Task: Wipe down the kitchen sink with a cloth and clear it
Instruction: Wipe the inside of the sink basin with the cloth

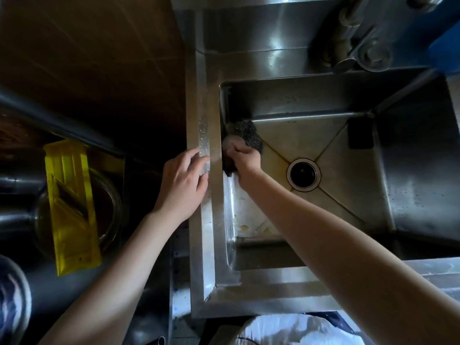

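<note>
A stainless steel sink fills the right of the head view, with a round drain in its floor. My right hand reaches down inside the basin and grips a dark scrubbing cloth, pressing it against the left inner wall. My left hand rests with relaxed fingers on the wet left rim of the sink, holding nothing. A whitish item with yellowish residue lies on the sink floor under my right forearm. A dark rectangular piece sits at the back right of the floor.
The faucet stands at the back of the sink. Left of the sink, lower down, a yellow slicer board lies across a glass bowl among metal pots. A white bag sits by the near edge.
</note>
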### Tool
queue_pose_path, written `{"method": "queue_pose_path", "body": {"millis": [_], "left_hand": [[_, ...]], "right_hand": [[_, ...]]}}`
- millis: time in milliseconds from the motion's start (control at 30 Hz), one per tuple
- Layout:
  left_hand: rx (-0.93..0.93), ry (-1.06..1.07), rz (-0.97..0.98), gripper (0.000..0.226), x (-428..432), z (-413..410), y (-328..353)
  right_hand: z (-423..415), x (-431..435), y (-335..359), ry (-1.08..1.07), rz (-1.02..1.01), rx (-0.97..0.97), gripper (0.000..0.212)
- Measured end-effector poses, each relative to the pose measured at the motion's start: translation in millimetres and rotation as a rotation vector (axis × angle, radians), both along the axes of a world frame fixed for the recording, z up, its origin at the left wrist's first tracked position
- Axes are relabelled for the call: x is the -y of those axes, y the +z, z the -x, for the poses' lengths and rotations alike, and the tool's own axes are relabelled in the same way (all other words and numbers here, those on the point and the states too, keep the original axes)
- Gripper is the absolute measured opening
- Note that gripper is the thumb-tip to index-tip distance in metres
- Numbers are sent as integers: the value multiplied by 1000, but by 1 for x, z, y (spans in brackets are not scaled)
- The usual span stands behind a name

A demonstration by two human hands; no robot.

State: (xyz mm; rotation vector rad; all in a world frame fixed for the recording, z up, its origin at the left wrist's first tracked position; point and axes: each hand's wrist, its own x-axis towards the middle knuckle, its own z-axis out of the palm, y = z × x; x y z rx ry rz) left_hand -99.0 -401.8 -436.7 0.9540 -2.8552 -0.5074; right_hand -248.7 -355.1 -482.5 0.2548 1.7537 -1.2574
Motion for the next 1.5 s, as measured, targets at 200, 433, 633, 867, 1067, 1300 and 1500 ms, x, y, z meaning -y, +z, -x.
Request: {"method": "queue_pose_path", "body": {"millis": [200, 433, 633, 867, 1067, 1300, 1500], "left_hand": [[16, -15, -15, 34, 2, 13, -4], [29, -25, -5, 34, 8, 22, -5], [31, -31, -1, 34, 13, 26, -7], [17, -22, -2, 36, 20, 27, -6], [-16, -5, 0, 32, 24, 29, -3], [0, -17, -16, 32, 25, 28, -4], [-5, -34, -10, 31, 22, 26, -3]], "right_hand": [[-62, -79, -43, 112, -279, 195, 27], [-82, -108, -42, 106, -288, 289, 21], [-38, -49, -28, 31, -171, 181, 14], [21, 30, 2, 3, 63, 3, 26], [28, 21, 5, 16, 126, 80, 39], [-22, -49, -9, 55, 33, 294, 32], [-58, -107, -8, 95, 15, 376, 24]]}}
